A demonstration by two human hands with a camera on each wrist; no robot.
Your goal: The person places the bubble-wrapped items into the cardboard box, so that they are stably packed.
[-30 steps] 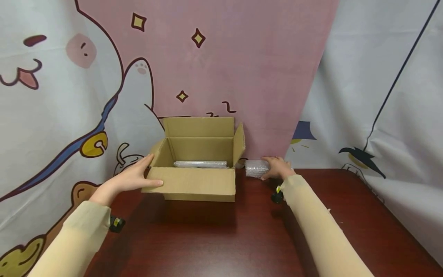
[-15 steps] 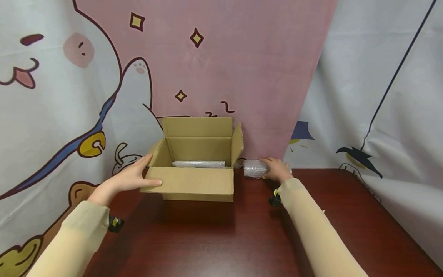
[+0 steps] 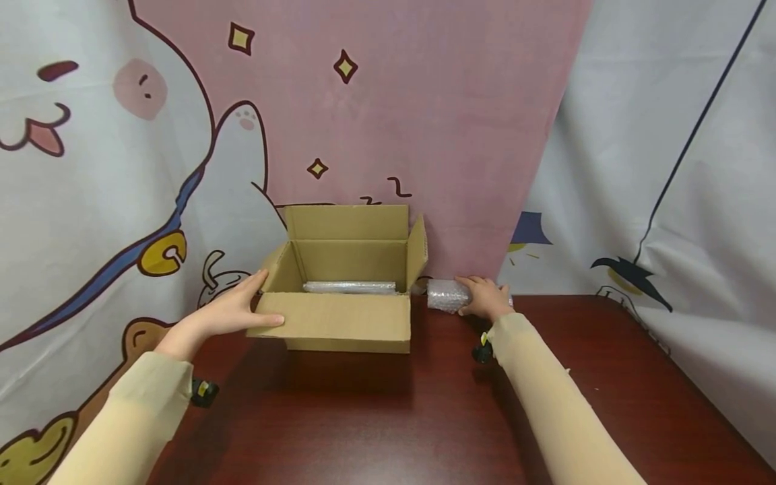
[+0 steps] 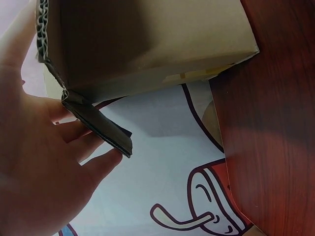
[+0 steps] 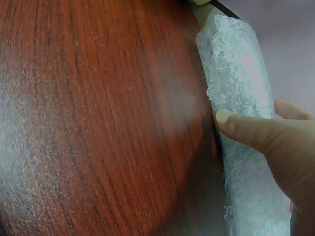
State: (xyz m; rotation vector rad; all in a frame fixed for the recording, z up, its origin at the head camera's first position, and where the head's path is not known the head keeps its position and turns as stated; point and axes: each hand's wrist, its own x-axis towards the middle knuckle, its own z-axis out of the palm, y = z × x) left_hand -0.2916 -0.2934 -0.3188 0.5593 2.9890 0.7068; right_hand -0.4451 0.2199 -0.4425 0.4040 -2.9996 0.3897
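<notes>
An open cardboard box (image 3: 339,323) stands on the table near the back wall, flaps spread. My left hand (image 3: 227,313) grips its left front corner, thumb over the front flap. In the left wrist view, the fingers (image 4: 101,164) lie behind the side flap (image 4: 101,125). Inside the box a strip of clear bubble wrap (image 3: 350,287) shows above the front flap; whatever lies deeper is hidden. Right of the box, a roll of bubble wrap (image 5: 241,78) lies on the table. My right hand (image 3: 485,298) holds it, thumb on the near side and fingers over the far side.
The dark red wooden table (image 3: 388,431) extends in front of the box and off to the right. A pink and white printed cloth (image 3: 461,135) hangs right behind the box and the roll. Cloth also borders the table on both sides.
</notes>
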